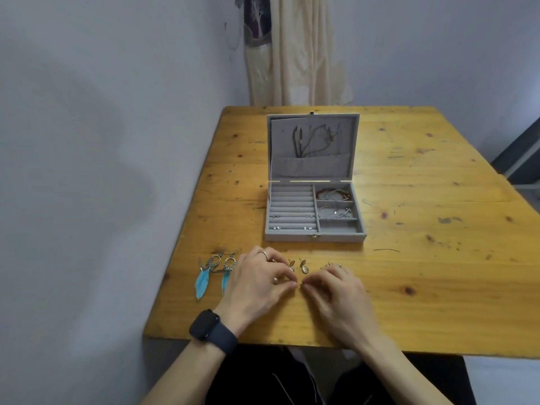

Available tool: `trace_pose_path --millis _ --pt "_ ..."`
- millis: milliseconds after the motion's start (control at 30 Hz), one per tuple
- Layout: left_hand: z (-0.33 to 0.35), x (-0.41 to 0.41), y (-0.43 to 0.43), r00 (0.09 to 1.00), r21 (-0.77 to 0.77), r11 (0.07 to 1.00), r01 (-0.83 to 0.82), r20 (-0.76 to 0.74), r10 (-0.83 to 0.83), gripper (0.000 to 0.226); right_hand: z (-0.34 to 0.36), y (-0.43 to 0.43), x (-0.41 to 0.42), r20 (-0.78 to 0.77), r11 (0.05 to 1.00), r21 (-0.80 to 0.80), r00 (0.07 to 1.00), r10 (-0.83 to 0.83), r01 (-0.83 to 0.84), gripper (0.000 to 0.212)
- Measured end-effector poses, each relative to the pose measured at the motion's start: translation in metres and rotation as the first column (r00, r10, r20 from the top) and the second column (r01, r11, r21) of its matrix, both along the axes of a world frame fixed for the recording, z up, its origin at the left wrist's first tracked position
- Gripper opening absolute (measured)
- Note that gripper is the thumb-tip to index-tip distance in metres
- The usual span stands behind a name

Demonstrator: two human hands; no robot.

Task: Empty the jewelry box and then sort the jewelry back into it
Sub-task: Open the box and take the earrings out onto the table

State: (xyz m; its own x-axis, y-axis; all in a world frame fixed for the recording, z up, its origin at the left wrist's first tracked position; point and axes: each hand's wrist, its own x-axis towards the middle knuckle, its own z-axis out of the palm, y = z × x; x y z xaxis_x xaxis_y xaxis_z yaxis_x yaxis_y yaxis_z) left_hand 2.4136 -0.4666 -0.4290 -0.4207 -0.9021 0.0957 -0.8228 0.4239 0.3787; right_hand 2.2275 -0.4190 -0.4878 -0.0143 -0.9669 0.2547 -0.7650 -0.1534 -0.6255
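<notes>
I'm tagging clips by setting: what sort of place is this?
Probably a home room: a worn yellow wooden table against a plain pale wall, a cream fabric curtain behind it, an open grey felt-lined jewelry box on it.

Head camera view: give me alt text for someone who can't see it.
A person's left hand and right hand rest on a wooden table, fingertips nearly meeting over something too small to identify. A pair of blue feather earrings lies left of them and small gold earrings just beyond; farther back an open grey jewelry box holds a few pieces.
</notes>
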Motion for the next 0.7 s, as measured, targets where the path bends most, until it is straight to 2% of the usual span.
trace_pose_path --millis 600,700 --pt "-0.0074 -0.001 0.0048 0.999 0.015 1.0 -0.008 -0.032 0.008 0.023 0.0024 0.0049 -0.0006 0.062 0.999 -0.05 0.998 -0.015 0.019 0.01" --pt "-0.005 0.0015 0.0033 0.998 0.018 1.0 -0.014 -0.06 0.015 0.023 0.0052 0.0064 -0.0021 0.116 0.999 -0.042 0.993 -0.004 0.009 0.011"
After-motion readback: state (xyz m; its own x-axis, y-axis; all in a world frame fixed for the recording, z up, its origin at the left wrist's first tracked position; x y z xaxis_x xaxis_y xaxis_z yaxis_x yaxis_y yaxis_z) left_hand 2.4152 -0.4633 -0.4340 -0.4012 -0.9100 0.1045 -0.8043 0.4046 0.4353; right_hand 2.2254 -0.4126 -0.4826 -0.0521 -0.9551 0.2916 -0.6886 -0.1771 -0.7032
